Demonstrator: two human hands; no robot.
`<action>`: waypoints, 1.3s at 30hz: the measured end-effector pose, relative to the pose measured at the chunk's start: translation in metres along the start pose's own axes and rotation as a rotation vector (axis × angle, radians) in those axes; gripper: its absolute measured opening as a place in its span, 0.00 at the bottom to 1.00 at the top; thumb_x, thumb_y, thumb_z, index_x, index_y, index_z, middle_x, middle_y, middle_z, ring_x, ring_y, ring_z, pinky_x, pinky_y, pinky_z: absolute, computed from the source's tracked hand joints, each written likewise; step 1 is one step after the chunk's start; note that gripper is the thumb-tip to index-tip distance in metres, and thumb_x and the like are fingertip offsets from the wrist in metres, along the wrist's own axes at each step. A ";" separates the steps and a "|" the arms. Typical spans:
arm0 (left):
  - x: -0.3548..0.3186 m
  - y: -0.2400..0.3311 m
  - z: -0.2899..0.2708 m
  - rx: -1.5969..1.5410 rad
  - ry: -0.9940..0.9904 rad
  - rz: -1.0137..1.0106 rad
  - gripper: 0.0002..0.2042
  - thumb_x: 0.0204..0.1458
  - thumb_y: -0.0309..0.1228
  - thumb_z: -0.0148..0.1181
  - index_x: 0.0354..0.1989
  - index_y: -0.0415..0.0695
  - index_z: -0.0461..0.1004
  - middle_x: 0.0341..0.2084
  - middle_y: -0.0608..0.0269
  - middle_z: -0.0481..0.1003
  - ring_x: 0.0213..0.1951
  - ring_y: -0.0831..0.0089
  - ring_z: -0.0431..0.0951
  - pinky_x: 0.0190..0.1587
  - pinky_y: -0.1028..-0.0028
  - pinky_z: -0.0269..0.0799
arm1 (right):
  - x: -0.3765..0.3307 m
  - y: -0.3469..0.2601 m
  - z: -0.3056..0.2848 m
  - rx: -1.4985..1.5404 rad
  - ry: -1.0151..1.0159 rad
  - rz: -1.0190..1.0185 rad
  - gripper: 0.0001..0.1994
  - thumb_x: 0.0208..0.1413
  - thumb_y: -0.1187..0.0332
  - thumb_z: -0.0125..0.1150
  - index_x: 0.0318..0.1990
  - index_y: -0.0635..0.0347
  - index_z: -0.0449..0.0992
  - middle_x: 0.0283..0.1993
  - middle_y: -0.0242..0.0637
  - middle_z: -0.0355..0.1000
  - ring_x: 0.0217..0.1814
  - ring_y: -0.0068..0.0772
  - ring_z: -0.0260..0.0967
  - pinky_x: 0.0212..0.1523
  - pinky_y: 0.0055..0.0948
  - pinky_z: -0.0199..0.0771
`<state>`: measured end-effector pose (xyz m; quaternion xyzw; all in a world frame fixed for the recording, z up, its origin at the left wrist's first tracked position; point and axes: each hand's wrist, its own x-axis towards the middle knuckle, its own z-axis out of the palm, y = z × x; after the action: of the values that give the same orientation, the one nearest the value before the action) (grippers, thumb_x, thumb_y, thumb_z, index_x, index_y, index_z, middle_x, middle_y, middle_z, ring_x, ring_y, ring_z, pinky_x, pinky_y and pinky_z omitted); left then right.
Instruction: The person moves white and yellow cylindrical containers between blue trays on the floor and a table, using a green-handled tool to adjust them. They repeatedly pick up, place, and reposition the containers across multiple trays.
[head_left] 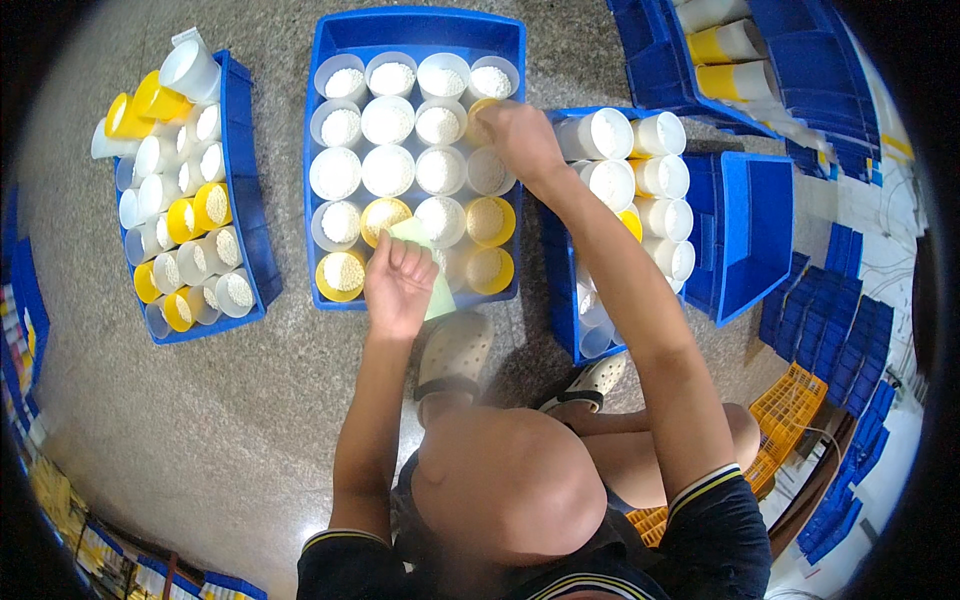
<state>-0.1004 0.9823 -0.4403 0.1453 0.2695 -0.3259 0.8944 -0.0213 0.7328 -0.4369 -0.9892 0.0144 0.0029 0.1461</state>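
Observation:
A blue crate point(418, 27) on the floor in front of me holds rows of white and yellow plastic cups filled with small white pellets. My left hand point(399, 285) is closed on a pale green slip of paper point(437, 300), above the crate's near side, next to a yellow cup point(385, 213). My right hand point(521, 143) reaches to the crate's right side. Its curled fingers are at the rim of another yellow cup point(478, 119) and seem to grip it; the fingertips are partly hidden.
To the left, a blue crate point(255, 215) holds more filled cups, some stacked on top. Another crate of cups point(562, 300) stands under my right forearm, beside a blue bin point(755, 230). Crates with cups point(735, 50) sit far right. An orange basket point(790, 400) lies near my leg.

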 end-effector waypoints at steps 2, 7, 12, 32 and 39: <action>0.000 0.000 0.000 0.009 0.016 0.005 0.22 0.68 0.42 0.43 0.19 0.50 0.56 0.16 0.71 0.55 0.21 0.76 0.53 0.26 0.74 0.52 | 0.000 0.002 -0.002 0.011 0.004 0.007 0.09 0.51 0.75 0.56 0.37 0.60 0.82 0.32 0.51 0.78 0.35 0.51 0.78 0.38 0.42 0.79; 0.000 0.001 0.001 0.028 0.051 0.008 0.21 0.68 0.41 0.43 0.19 0.50 0.56 0.16 0.71 0.55 0.21 0.76 0.53 0.27 0.74 0.52 | 0.003 0.006 -0.011 0.233 0.103 0.045 0.08 0.51 0.70 0.60 0.37 0.60 0.82 0.31 0.48 0.78 0.29 0.46 0.78 0.34 0.36 0.78; -0.006 -0.001 0.010 0.016 0.010 -0.010 0.17 0.66 0.39 0.47 0.24 0.47 0.62 0.19 0.70 0.61 0.25 0.76 0.61 0.31 0.74 0.60 | -0.008 -0.007 -0.045 0.434 0.043 0.176 0.10 0.51 0.72 0.63 0.41 0.64 0.82 0.31 0.46 0.79 0.30 0.35 0.79 0.34 0.30 0.78; -0.049 -0.051 0.020 0.121 0.259 -0.298 0.17 0.66 0.39 0.42 0.45 0.38 0.73 0.45 0.54 0.77 0.50 0.61 0.76 0.54 0.63 0.72 | -0.166 -0.101 -0.078 0.519 -0.239 -0.360 0.18 0.46 0.77 0.57 0.47 0.66 0.74 0.48 0.45 0.73 0.49 0.46 0.74 0.45 0.36 0.78; -0.043 -0.040 0.008 0.129 0.380 -0.158 0.15 0.63 0.38 0.51 0.46 0.37 0.73 0.42 0.55 0.76 0.48 0.62 0.76 0.53 0.65 0.73 | -0.152 -0.078 -0.085 0.500 -0.061 -0.271 0.16 0.46 0.78 0.57 0.46 0.62 0.75 0.44 0.44 0.74 0.43 0.49 0.75 0.40 0.38 0.79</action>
<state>-0.1514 0.9710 -0.4119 0.2395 0.4225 -0.3783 0.7880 -0.1709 0.7868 -0.3316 -0.9147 -0.1219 0.0095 0.3851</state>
